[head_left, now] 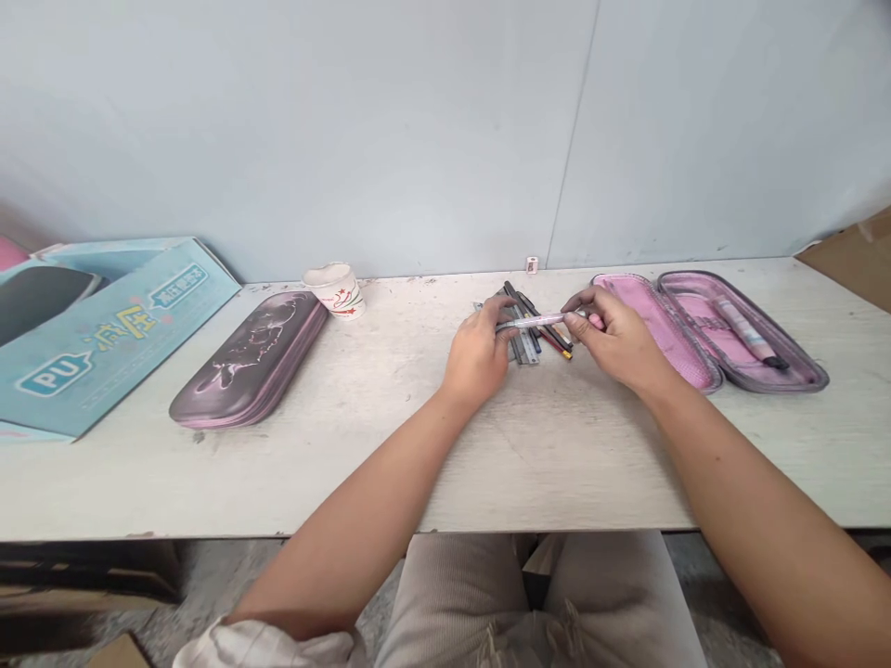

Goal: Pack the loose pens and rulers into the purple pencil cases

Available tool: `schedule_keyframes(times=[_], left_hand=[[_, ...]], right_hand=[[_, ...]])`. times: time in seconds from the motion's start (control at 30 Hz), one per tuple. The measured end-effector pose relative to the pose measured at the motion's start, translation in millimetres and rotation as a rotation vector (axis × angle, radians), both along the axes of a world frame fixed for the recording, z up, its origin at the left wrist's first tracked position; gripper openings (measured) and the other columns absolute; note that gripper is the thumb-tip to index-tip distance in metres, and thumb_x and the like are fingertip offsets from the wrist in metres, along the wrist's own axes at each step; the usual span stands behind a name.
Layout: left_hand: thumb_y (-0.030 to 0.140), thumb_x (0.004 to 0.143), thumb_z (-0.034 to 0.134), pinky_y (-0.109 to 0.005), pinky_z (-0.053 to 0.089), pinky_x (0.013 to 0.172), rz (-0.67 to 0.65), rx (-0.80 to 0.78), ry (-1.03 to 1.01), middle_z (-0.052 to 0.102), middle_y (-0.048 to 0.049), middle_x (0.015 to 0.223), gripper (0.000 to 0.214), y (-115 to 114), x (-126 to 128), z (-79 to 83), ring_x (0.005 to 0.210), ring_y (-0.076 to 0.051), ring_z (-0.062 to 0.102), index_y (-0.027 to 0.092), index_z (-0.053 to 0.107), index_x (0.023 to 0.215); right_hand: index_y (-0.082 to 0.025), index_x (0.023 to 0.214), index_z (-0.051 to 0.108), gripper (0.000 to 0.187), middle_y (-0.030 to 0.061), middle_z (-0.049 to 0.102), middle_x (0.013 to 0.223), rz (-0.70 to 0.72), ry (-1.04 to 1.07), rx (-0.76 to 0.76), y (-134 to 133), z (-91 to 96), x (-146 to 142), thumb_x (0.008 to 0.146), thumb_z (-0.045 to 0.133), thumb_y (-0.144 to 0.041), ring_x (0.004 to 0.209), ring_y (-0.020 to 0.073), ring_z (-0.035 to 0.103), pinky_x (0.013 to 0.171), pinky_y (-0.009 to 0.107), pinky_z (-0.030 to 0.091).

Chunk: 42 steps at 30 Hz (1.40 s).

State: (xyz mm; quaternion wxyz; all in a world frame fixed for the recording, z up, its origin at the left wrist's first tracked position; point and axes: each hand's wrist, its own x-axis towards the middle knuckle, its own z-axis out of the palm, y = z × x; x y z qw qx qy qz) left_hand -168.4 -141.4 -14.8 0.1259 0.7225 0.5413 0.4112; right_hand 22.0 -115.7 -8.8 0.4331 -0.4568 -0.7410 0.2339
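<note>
A translucent pink pen (pixel 539 321) lies level across the gap between my hands. My right hand (pixel 616 339) pinches its right end between thumb and fingers, and my left hand (pixel 477 357) grips its left end. Just beneath the pen is a loose pile of dark pens, pencils and a metal ruler (pixel 527 348), partly hidden by my left hand. To the right of my right hand lies an open pink-lined zip pencil case (pixel 710 334), holding a pink-and-white tube (pixel 748 332) in its far half.
A closed purple-pink pencil case (pixel 247 360) lies to the left on the white table (pixel 557 464). Behind it stand a paper cup (pixel 335 289) and a blue printed box (pixel 104 334). A small eraser (pixel 532 265) sits by the pale wall.
</note>
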Motion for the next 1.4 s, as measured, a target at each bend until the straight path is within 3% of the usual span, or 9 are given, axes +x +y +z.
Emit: schedule_keyframes(times=[0.1, 0.27, 0.4, 0.53, 0.67, 0.8, 1.07, 1.2, 1.4], left_hand=[[0.015, 0.083, 0.046, -0.033, 0.042, 0.086, -0.009, 0.001, -0.010, 0.064, -0.0045, 0.100, 0.033, -1.1, 0.4, 0.2, 0.096, -0.018, 0.058, 0.023, 0.044, 0.115], [0.014, 0.082, 0.046, -0.033, 0.043, 0.085, -0.004, 0.002, -0.021, 0.064, -0.0033, 0.099, 0.033, -1.2, -0.3, 1.3, 0.096, -0.018, 0.058, 0.024, 0.044, 0.114], [0.014, 0.082, 0.046, -0.032, 0.043, 0.086, -0.030, 0.002, -0.022, 0.064, -0.0023, 0.101, 0.033, -0.3, -1.1, 1.8, 0.096, -0.017, 0.059, 0.025, 0.044, 0.113], [0.014, 0.082, 0.047, -0.032, 0.043, 0.086, -0.027, 0.001, -0.018, 0.065, -0.0025, 0.102, 0.032, 0.3, -1.7, 1.7, 0.095, -0.017, 0.059, 0.025, 0.044, 0.113], [0.014, 0.082, 0.046, -0.032, 0.043, 0.085, -0.023, 0.009, -0.027, 0.064, -0.0024, 0.103, 0.032, 0.5, -2.4, 2.1, 0.095, -0.016, 0.060, 0.024, 0.045, 0.112], [0.014, 0.082, 0.047, -0.033, 0.044, 0.086, -0.009, 0.007, -0.046, 0.065, -0.0026, 0.100, 0.031, 0.9, -3.0, 2.4, 0.096, -0.017, 0.060, 0.024, 0.045, 0.112], [0.012, 0.081, 0.047, -0.031, 0.044, 0.086, -0.038, 0.046, 0.012, 0.063, -0.0025, 0.102, 0.032, 1.8, -3.4, 0.9, 0.097, -0.016, 0.059, 0.024, 0.046, 0.111], [0.011, 0.080, 0.048, -0.031, 0.045, 0.085, -0.045, 0.057, 0.014, 0.063, -0.0024, 0.100, 0.032, 2.5, -3.3, 0.1, 0.097, -0.017, 0.060, 0.024, 0.046, 0.109], [0.011, 0.080, 0.048, -0.033, 0.045, 0.084, -0.036, 0.071, -0.015, 0.063, -0.0029, 0.101, 0.034, 3.5, -4.9, -0.9, 0.097, -0.017, 0.059, 0.024, 0.045, 0.110]], right_hand=[[-0.019, 0.066, 0.052, 0.038, -0.0045, 0.039, 0.051, -0.055, -0.016, -0.045, -1.8, 1.2, -0.7, 0.084, 0.042, -0.051, 0.050, 0.0101, 0.036, 0.049, 0.024, 0.028], [-0.021, 0.093, 0.056, 0.029, -0.0052, 0.049, 0.060, 0.082, 0.070, -0.089, -2.8, 2.4, -1.5, 0.079, 0.053, -0.046, 0.051, 0.0091, 0.038, 0.050, 0.023, 0.031], [-0.018, 0.075, 0.057, 0.037, -0.0036, 0.048, 0.052, 0.011, 0.074, -0.133, -1.3, 0.5, -2.4, 0.082, 0.044, -0.052, 0.049, 0.0094, 0.040, 0.048, 0.023, 0.030], [-0.020, 0.093, 0.056, 0.033, -0.0039, 0.054, 0.061, 0.110, 0.114, -0.117, -0.9, -1.1, -3.6, 0.079, 0.052, -0.049, 0.050, 0.0085, 0.041, 0.047, 0.022, 0.031], [-0.017, 0.073, 0.056, 0.038, -0.0024, 0.050, 0.053, 0.067, 0.082, -0.140, -1.8, -1.6, -5.2, 0.083, 0.044, -0.052, 0.049, 0.0090, 0.042, 0.047, 0.023, 0.033], [-0.020, 0.093, 0.057, 0.030, -0.0046, 0.051, 0.059, 0.117, 0.125, -0.092, -0.8, -2.9, -5.8, 0.080, 0.052, -0.047, 0.050, 0.0089, 0.041, 0.048, 0.022, 0.032], [-0.020, 0.094, 0.058, 0.028, -0.0036, 0.054, 0.062, 0.090, 0.097, -0.072, -0.4, -4.0, -6.4, 0.080, 0.053, -0.043, 0.052, 0.0091, 0.042, 0.050, 0.023, 0.033], [-0.018, 0.075, 0.059, 0.034, -0.0024, 0.051, 0.053, 0.018, 0.076, -0.112, -1.3, -3.6, -6.5, 0.082, 0.046, -0.048, 0.049, 0.0094, 0.042, 0.049, 0.023, 0.032], [-0.020, 0.091, 0.058, 0.027, -0.0030, 0.054, 0.061, 0.111, 0.086, -0.101, -1.9, -3.8, -5.7, 0.078, 0.054, -0.043, 0.053, 0.0099, 0.044, 0.051, 0.023, 0.034]])
